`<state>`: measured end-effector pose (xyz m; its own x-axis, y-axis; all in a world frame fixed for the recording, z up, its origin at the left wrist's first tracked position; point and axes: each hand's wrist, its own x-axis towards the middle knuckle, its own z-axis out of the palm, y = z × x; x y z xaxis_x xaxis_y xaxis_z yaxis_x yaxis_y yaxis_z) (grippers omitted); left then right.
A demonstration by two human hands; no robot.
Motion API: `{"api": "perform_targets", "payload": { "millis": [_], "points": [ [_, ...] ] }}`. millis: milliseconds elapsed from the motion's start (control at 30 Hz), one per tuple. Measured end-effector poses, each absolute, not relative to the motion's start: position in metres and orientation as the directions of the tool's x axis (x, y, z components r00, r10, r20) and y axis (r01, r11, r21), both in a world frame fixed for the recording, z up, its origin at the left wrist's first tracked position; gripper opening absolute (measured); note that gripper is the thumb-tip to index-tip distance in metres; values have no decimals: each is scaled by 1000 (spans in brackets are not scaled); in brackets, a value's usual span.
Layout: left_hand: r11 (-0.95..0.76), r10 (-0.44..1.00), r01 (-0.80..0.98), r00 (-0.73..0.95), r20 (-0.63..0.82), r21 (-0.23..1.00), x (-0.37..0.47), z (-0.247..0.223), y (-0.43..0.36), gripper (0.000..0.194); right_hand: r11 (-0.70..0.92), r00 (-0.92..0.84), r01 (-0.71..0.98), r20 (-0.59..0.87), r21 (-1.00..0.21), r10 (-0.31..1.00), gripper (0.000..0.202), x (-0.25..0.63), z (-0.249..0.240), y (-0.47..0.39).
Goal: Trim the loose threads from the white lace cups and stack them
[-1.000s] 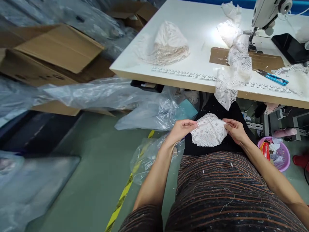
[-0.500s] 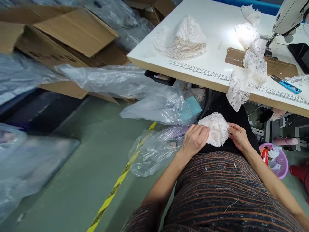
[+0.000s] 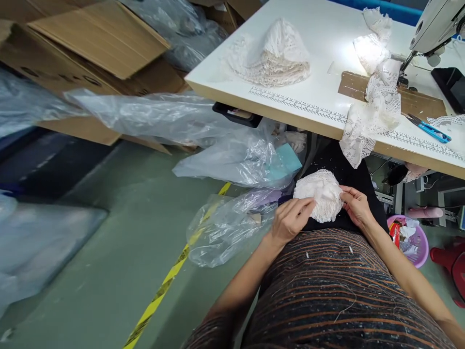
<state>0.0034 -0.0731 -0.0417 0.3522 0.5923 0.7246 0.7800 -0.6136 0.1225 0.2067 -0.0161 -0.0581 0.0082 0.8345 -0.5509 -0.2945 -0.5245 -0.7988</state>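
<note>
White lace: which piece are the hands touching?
The rounded white lace piece over the lap, between left hand and right hand; other lace rests on the white tabletop.

The lace in your grip was matt, openwork cloth; left of it, the sheeting was glossy plastic.

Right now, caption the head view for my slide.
Left hand and right hand handling a white lace piece over the lap, before a table with a sewing machine.

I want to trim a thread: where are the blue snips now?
In the head view, the blue snips lie at right on the white table, just right of the draped lace.
</note>
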Motion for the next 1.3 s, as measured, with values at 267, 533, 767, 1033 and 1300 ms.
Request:
{"api": "perform_targets", "payload": {
  "millis": [267, 533, 767, 1033, 1300],
  "points": [
    [-394, 854, 890, 264, 448, 228, -22, -36, -35, 24, -472, 34, -276, -499, -837, 866, 31, 207, -57, -13],
    [-313, 893, 602, 450, 11, 734, 2, 22, -4, 7, -475, 12, -267, -496, -838, 868, 29, 209, -58, -11],
    [-143, 851, 420, 515, -106, 896, 21, 40, 28, 12, -474, -8, -227, -485, -851, 874, 31, 207, -60, -11],
    [-314, 924, 631, 374, 76, 709, -23, 30, 28, 26, 88, -42, 262, 80, -961, 996, 21, 217, -9, -22],
    [-85, 996, 235, 60, 73, 968, 49, -2, 46, 51, 407, -45, 825, 673, -391, 738, 28, 290, 75, 58]
  ]
}}
